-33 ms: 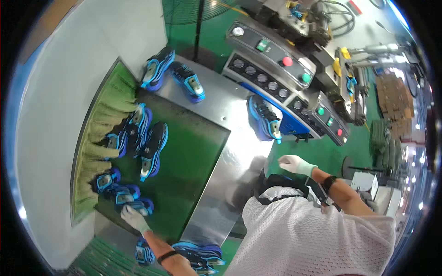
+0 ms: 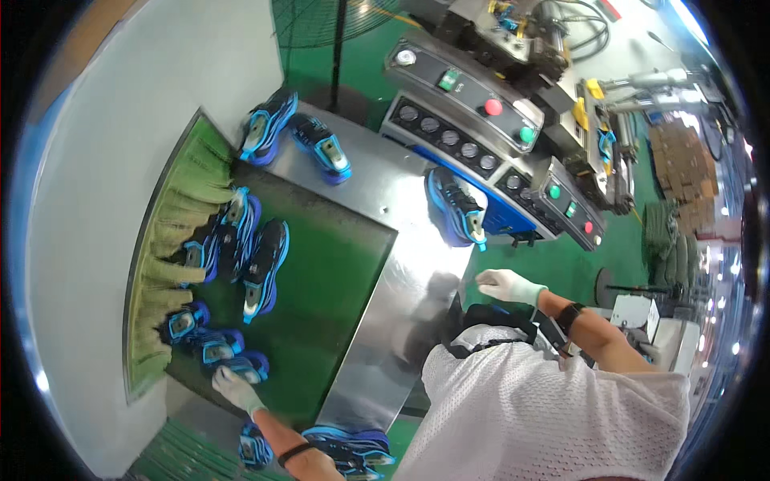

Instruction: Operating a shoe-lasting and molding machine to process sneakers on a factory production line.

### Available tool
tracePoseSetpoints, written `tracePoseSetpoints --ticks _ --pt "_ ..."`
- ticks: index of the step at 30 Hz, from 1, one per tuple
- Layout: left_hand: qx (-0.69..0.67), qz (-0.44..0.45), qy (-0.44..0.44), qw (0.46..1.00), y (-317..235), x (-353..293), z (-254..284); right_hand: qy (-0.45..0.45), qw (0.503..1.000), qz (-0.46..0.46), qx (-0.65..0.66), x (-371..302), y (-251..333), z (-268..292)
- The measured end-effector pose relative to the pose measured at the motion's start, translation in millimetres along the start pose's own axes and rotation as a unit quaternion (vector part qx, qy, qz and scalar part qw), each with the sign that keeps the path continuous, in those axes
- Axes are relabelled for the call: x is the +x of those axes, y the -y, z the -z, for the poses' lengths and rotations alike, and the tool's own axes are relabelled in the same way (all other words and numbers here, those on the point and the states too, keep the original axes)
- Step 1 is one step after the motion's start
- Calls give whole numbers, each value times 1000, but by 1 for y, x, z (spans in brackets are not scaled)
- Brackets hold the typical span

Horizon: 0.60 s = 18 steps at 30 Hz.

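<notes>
My left hand (image 2: pixel 237 390), in a white glove, has its fingers closed on the edge of a black and blue shoe (image 2: pixel 250 366) lying on a green belt (image 2: pixel 321 297). Two more shoes, one of them a blue-trimmed shoe (image 2: pixel 216 345), lie just beyond it. Farther up the belt, a long black shoe (image 2: pixel 265 268) rests beside others partly under a fringed curtain (image 2: pixel 168 256). My right hand (image 2: pixel 507 287), also gloved, hangs in the air in front of my body with fingers extended and nothing in it. Nearest to it is a shoe (image 2: pixel 457 207) on the metal ledge (image 2: pixel 377 313).
Two shoes, including a black one (image 2: pixel 322 148), stand on the ledge's far part. A machine with a control panel (image 2: pixel 461 92) of coloured buttons and dials rises at the far right. More shoes (image 2: pixel 349 445) lie near my left forearm. A white housing (image 2: pixel 96 208) borders the left.
The whole picture has shifted slightly left. Shoes on the belt appear a little nearer to me. Both hands keep nearly the same pose.
</notes>
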<state>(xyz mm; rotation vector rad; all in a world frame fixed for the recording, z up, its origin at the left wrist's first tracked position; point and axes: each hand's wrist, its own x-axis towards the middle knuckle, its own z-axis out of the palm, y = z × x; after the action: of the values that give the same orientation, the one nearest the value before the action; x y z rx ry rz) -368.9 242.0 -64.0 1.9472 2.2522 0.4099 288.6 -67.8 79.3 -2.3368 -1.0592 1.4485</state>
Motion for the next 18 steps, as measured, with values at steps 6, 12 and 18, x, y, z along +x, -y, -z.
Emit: tracePoseSetpoints --ticks 6,12,18 --pt "-110 -81 5 991 -102 -62 41 12 990 140 -19 3 94 5" --pt "-290 -211 97 928 -336 -141 84 29 962 271 34 -19 153 -3" --pt "-384 -480 222 757 -605 -220 128 -224 929 290 -39 -51 86 86"
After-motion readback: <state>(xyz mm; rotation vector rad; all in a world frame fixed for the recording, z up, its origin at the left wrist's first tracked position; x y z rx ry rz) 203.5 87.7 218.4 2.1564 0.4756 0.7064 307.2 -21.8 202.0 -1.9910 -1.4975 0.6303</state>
